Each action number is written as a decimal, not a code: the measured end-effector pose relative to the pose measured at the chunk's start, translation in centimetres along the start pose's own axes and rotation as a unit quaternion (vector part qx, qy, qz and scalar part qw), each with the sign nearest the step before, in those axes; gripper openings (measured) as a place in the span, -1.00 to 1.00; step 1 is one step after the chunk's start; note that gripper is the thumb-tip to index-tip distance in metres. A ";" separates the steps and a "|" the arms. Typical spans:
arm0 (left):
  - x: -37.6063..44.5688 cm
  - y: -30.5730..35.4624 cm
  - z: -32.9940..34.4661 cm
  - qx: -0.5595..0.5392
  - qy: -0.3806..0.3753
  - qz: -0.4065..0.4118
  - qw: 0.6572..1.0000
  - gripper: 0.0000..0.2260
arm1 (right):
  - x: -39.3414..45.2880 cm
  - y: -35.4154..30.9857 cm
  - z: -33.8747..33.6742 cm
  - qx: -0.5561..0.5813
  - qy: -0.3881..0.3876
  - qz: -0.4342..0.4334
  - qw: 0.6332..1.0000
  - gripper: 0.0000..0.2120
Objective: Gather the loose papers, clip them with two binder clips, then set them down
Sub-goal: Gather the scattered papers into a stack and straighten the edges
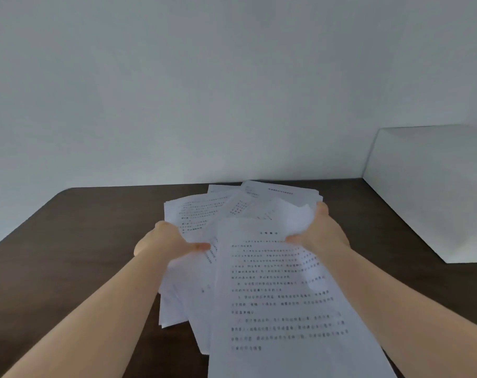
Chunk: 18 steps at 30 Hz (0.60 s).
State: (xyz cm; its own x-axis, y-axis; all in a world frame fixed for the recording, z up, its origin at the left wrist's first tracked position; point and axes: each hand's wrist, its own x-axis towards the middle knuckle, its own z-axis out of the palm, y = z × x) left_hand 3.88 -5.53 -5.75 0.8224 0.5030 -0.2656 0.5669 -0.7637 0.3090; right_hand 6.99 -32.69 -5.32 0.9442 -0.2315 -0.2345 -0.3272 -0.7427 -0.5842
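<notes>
Thin white paper for the sheets [275, 285], smooth and matt, printed with small dark letters too blurry to read, bending softly where held. Dark brown wood look on the table [76, 241], smooth, with a faint dull shine near the far edge. Plain pale paint on the wall [204, 91], flat and matt. Smooth white face on the box [433, 192] at the right, matt, maybe card or board, hard to tell. Bare skin on both arms
</notes>
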 end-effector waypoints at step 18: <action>-6.6 -0.9 1.0 -0.013 0.036 0.048 0.998 -0.39 | -4.5 1.1 -3.1 0.189 -0.024 0.044 0.981 -0.09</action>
State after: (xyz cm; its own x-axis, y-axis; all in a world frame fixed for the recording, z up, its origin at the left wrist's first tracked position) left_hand -2.10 -8.54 -5.16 0.8735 0.4568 -0.1681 0.4860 -0.7995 0.3531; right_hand 2.49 -34.35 -2.49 0.9113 -0.2484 -0.3285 -0.4078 -0.4331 -0.8038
